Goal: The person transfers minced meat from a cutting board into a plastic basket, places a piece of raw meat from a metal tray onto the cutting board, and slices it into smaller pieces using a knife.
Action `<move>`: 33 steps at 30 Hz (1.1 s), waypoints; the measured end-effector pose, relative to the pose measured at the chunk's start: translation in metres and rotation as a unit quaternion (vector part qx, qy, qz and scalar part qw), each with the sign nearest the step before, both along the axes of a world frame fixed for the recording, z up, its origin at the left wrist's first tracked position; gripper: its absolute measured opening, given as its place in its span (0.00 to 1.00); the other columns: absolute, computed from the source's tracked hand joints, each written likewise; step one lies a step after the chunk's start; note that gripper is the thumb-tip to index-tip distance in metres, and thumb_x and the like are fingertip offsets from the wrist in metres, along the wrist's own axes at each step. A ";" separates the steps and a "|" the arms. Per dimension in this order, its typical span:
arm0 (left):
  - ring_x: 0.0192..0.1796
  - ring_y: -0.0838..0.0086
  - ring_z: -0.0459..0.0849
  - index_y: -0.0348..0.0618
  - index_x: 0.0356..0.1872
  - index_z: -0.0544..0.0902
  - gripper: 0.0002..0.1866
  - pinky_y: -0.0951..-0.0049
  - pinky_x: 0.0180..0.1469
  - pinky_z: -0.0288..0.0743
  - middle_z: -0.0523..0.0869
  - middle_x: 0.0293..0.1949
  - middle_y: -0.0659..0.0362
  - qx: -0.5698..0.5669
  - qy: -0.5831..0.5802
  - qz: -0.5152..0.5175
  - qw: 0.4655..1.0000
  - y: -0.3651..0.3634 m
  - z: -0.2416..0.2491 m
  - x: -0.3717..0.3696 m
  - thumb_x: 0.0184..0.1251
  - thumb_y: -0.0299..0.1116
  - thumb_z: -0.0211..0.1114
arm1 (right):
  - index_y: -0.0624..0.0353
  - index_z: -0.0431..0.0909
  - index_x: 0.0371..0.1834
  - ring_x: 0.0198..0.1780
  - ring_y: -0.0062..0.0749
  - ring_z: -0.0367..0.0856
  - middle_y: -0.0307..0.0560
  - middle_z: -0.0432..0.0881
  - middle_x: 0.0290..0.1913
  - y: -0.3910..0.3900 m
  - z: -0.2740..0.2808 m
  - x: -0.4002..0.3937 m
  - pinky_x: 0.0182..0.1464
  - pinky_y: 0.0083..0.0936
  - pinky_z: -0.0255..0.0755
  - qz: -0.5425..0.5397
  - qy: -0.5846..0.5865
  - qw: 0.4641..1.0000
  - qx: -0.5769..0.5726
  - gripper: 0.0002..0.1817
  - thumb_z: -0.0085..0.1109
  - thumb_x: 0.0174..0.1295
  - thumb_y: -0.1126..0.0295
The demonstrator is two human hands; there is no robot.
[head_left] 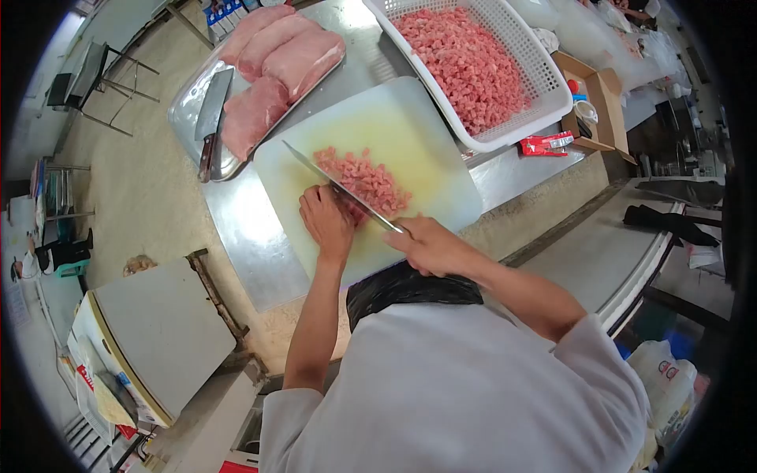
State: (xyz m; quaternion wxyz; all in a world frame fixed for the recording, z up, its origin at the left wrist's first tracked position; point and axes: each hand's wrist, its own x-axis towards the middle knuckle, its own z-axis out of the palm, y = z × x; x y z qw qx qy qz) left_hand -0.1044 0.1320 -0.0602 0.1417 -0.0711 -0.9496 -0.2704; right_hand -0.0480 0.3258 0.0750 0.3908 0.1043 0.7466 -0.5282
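My right hand (430, 246) grips the handle of a long kitchen knife (334, 184), its blade angled up and left across the cutting board (441, 181). Against the near side of the blade, my left hand (326, 221) rests with curled fingers on the meat; the fingertips are partly hidden, and I cannot make out exactly what they press on. Diced pink meat (367, 178) lies in a loose pile just beyond the blade. Some pieces sit under the knife beside my left fingers.
A white perforated basket (556, 102) full of diced meat (465, 67) stands at the back right. Large raw slabs (303, 63) and a cleaver (211, 114) lie on a metal tray (183, 102) at the left. An open cardboard box (609, 102) and a red packet (544, 144) sit right.
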 end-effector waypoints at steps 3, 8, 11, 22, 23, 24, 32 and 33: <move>0.54 0.46 0.76 0.37 0.47 0.79 0.09 0.48 0.56 0.70 0.78 0.48 0.46 -0.001 0.000 0.006 1.000 -0.001 0.000 0.001 0.68 0.26 0.60 | 0.67 0.79 0.56 0.15 0.30 0.77 0.43 0.75 0.16 -0.002 0.010 0.016 0.15 0.31 0.68 -0.022 -0.018 0.999 -0.015 0.26 0.51 0.82 0.50; 0.53 0.49 0.77 0.39 0.49 0.81 0.13 0.51 0.56 0.70 0.79 0.49 0.48 -0.039 -0.004 -0.010 0.999 -0.006 -0.005 0.000 0.64 0.29 0.65 | 0.64 0.76 0.49 0.16 0.23 0.75 0.39 0.75 0.20 -0.026 -0.032 -0.016 0.16 0.27 0.67 -0.009 0.042 0.999 -0.019 0.24 0.50 0.83 0.49; 0.52 0.48 0.77 0.39 0.48 0.80 0.13 0.50 0.57 0.70 0.79 0.49 0.48 0.004 -0.014 -0.025 1.000 -0.007 0.001 0.000 0.63 0.29 0.64 | 0.66 0.77 0.53 0.15 0.28 0.77 0.43 0.75 0.19 -0.026 0.005 -0.007 0.15 0.31 0.68 -0.043 0.001 0.999 -0.001 0.24 0.50 0.82 0.51; 0.51 0.45 0.77 0.35 0.47 0.78 0.08 0.49 0.55 0.71 0.78 0.46 0.44 0.095 -0.019 -0.035 0.995 -0.016 0.003 0.005 0.72 0.27 0.61 | 0.73 0.79 0.55 0.21 0.42 0.82 0.57 0.81 0.25 -0.043 -0.021 0.003 0.32 0.41 0.77 -0.054 0.051 0.997 0.013 0.27 0.54 0.80 0.52; 0.50 0.45 0.78 0.33 0.46 0.77 0.07 0.49 0.54 0.71 0.78 0.44 0.43 0.140 -0.006 -0.041 0.989 -0.018 0.005 0.001 0.74 0.26 0.60 | 0.72 0.79 0.52 0.21 0.42 0.83 0.56 0.81 0.25 -0.037 -0.019 -0.002 0.32 0.42 0.78 -0.040 0.042 0.998 0.025 0.26 0.54 0.80 0.51; 0.50 0.45 0.78 0.33 0.46 0.77 0.07 0.49 0.54 0.71 0.78 0.44 0.43 0.141 -0.008 -0.017 0.990 -0.023 0.010 0.000 0.76 0.27 0.59 | 0.70 0.79 0.48 0.20 0.41 0.81 0.54 0.80 0.23 -0.032 -0.013 0.001 0.31 0.41 0.77 -0.038 0.071 0.996 0.040 0.26 0.55 0.79 0.51; 0.48 0.46 0.79 0.35 0.42 0.79 0.05 0.48 0.52 0.71 0.81 0.41 0.46 0.050 -0.015 0.026 0.998 -0.022 -0.003 -0.001 0.72 0.26 0.61 | 0.70 0.80 0.48 0.19 0.42 0.82 0.55 0.82 0.24 -0.008 0.017 -0.010 0.31 0.42 0.79 0.073 0.004 0.997 0.040 0.27 0.54 0.79 0.50; 0.47 0.46 0.79 0.35 0.42 0.79 0.05 0.48 0.52 0.71 0.81 0.41 0.46 0.056 -0.011 0.021 0.998 -0.021 -0.005 -0.004 0.72 0.26 0.61 | 0.70 0.80 0.47 0.20 0.43 0.83 0.55 0.82 0.25 -0.012 0.004 -0.016 0.31 0.42 0.79 0.081 0.002 0.996 0.035 0.27 0.54 0.79 0.50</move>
